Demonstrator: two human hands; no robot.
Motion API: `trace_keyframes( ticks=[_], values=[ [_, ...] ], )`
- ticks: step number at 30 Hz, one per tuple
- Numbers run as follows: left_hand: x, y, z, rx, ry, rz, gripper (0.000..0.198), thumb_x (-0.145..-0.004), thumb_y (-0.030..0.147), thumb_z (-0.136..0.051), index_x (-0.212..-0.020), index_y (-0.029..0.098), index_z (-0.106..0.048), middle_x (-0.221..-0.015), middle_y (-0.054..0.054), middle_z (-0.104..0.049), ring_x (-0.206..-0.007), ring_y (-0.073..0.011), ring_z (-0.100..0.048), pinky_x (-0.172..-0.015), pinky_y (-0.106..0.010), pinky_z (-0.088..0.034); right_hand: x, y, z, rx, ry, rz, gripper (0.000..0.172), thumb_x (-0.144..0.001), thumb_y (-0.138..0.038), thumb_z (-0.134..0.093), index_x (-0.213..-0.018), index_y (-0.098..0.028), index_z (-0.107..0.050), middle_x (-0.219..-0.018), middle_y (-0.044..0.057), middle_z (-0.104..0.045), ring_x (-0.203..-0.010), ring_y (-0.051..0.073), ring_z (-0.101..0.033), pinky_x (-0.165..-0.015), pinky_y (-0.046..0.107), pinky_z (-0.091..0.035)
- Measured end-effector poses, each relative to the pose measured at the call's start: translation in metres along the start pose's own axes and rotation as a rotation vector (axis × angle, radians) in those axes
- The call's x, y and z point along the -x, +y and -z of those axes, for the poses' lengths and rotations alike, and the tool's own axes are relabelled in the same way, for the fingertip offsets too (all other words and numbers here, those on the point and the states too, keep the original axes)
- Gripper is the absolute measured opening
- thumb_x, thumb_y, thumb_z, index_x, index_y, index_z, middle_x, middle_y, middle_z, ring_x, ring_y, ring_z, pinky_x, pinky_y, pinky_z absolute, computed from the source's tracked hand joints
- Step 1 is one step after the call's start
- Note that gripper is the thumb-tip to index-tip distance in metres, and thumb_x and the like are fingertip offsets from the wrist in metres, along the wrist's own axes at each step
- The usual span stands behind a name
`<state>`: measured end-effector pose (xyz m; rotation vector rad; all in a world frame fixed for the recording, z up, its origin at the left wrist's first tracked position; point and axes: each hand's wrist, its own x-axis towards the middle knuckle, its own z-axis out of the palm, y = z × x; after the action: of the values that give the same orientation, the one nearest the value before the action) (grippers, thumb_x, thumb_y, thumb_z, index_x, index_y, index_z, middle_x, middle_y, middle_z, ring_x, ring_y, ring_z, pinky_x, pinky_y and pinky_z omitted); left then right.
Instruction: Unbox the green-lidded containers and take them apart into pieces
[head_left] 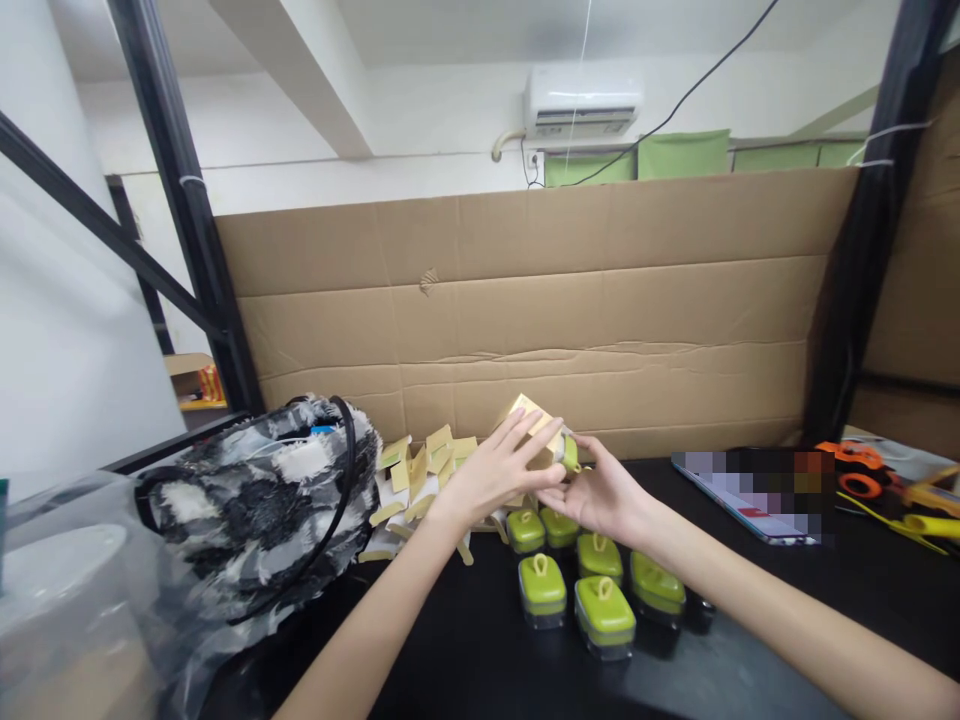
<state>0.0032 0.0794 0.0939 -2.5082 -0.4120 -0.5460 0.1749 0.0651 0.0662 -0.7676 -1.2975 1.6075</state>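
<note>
My left hand point(517, 450) is closed around a small cream carton point(534, 408), held tilted above the black table. Out of the carton's right end pokes a green-lidded container point(571, 455). Thumb and fingers of my right hand point(600, 490) grip that container from the right. Below my hands stand several like containers with clear bases and looped lids, among them a front one point(604, 612) and one to its left point(541, 590). Left of my hands lies a heap of opened cream cartons point(427, 470).
On the left are a furry black-and-white bag point(270, 500) and a plastic-wrapped white roll point(67, 600). A phone-like flat device point(750, 500) and an orange toy vehicle point(855, 468) lie at right. A cardboard wall point(525, 310) closes the back, between black posts.
</note>
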Motion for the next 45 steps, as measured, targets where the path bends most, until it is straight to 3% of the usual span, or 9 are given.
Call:
trace_keyframes(
  ticks=[6,13,18,25,30,35,39,42,45],
  values=[
    [0.006,-0.010,0.016,0.521,0.263,0.534,0.035,-0.078,0.000,-0.051,-0.103,0.024,-0.048,-0.143,-0.008,-0.043,-0.138,-0.0273,-0.028,-0.115,-0.054,-0.013,0.007,-0.026,0.032,0.429,0.070,0.061,0.041,-0.082,-0.055,-0.045,-0.102,-0.019,-0.051,-0.101,0.010,-0.066,-0.099,0.023,-0.064,-0.093,0.041,-0.049],
    [-0.002,0.000,0.006,1.006,0.370,1.008,0.055,-0.073,0.026,-0.069,-0.106,0.022,-0.025,-0.098,-0.009,-0.065,-0.093,-0.0252,-0.065,-0.086,-0.045,-0.049,0.028,-0.024,0.099,1.227,0.243,-0.045,0.049,-0.040,-0.027,-0.083,-0.083,-0.021,-0.061,-0.080,0.005,-0.068,-0.089,0.036,-0.062,-0.082,0.048,-0.046],
    [-0.005,0.006,-0.007,1.473,0.368,1.160,0.054,-0.079,0.032,-0.066,-0.109,0.020,-0.022,-0.100,-0.014,-0.067,-0.078,-0.0198,-0.070,-0.075,-0.035,-0.055,0.039,-0.007,0.101,1.443,0.128,-0.094,0.042,-0.058,-0.038,-0.076,-0.093,-0.019,-0.065,-0.095,0.012,-0.070,-0.091,0.036,-0.065,-0.082,0.046,-0.049],
    [-0.012,0.020,-0.021,1.831,0.319,1.174,0.035,-0.082,0.023,-0.064,-0.109,0.015,-0.043,-0.092,-0.012,-0.071,-0.076,-0.0195,-0.071,-0.078,-0.034,-0.054,0.050,0.006,0.054,1.604,0.254,0.856,0.061,-0.084,-0.029,-0.058,-0.139,-0.024,-0.032,-0.134,0.014,-0.049,-0.126,0.031,-0.047,-0.101,0.053,-0.043],
    [-0.024,0.036,-0.020,2.018,0.127,1.151,0.023,-0.092,0.026,-0.046,-0.095,0.008,-0.060,-0.082,-0.014,-0.071,-0.083,-0.0218,-0.070,-0.086,-0.036,-0.052,0.046,0.021,0.048,1.719,0.225,1.143,0.042,-0.086,-0.009,-0.045,-0.126,-0.020,-0.048,-0.118,0.014,-0.064,-0.112,0.030,-0.060,-0.090,0.050,-0.054],
    [-0.031,0.038,-0.011,1.943,0.186,1.205,0.025,-0.093,0.027,-0.042,-0.093,0.009,-0.060,-0.080,-0.012,-0.070,-0.083,-0.0207,-0.070,-0.087,-0.036,-0.053,0.051,0.019,0.047,1.668,0.267,1.276,0.021,-0.089,-0.008,-0.046,-0.104,-0.020,-0.054,-0.129,0.016,-0.059,-0.126,0.028,-0.049,-0.094,0.048,-0.052],
    [-0.024,0.016,0.002,1.594,0.340,1.289,0.024,-0.092,0.029,-0.046,-0.104,0.011,-0.055,-0.093,-0.014,-0.069,-0.086,-0.0207,-0.069,-0.084,-0.034,-0.055,0.078,-0.008,0.003,1.621,0.258,1.321,0.030,-0.085,-0.022,-0.060,-0.113,-0.022,-0.049,-0.133,0.018,-0.056,-0.130,0.031,-0.043,-0.096,0.053,-0.049],
    [-0.005,-0.016,0.015,1.148,0.468,1.403,0.053,-0.087,0.032,-0.056,-0.130,0.018,-0.028,-0.125,-0.016,-0.055,-0.104,-0.0215,-0.063,-0.087,-0.034,-0.052,0.101,-0.037,-0.044,1.477,-0.049,1.167,0.019,-0.091,-0.029,-0.052,-0.110,-0.025,-0.053,-0.117,0.008,-0.067,-0.111,0.019,-0.061,-0.089,0.032,-0.055],
    [0.015,-0.048,0.024,0.746,0.358,1.487,0.075,-0.079,0.035,-0.065,-0.134,0.017,-0.018,-0.138,-0.023,-0.040,-0.121,-0.0316,-0.051,-0.097,-0.046,-0.043,0.112,-0.025,-0.073,1.454,-0.554,1.048,0.025,-0.099,-0.029,-0.036,-0.113,-0.028,-0.056,-0.112,-0.008,-0.069,-0.099,0.006,-0.063,-0.088,0.012,-0.050]
  ],
)
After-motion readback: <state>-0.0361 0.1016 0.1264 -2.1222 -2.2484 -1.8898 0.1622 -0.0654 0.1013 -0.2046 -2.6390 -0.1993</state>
